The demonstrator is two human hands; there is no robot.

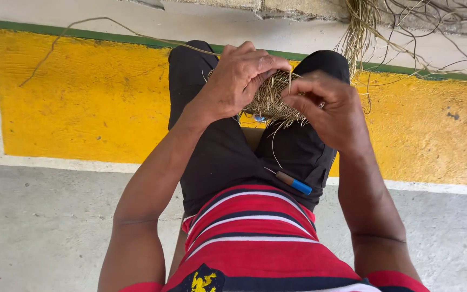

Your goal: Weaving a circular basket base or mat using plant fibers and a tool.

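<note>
A small woven piece of dry straw-coloured fibre (273, 100) rests over my knees, loose ends sticking out below it. My left hand (239, 78) grips its left and top edge, fingers curled over the weave. My right hand (328, 111) pinches its right edge between thumb and fingers. A long thin strand (90, 24) trails from the piece to the left across the floor. I sit in dark trousers and a red striped shirt.
A small tool with a blue handle (294, 183) lies on my right thigh. A bundle of loose dry fibres (368, 27) hangs at the upper right by a concrete ledge. The floor is yellow-painted (71, 103) with white and green lines, grey concrete (44, 227) nearer.
</note>
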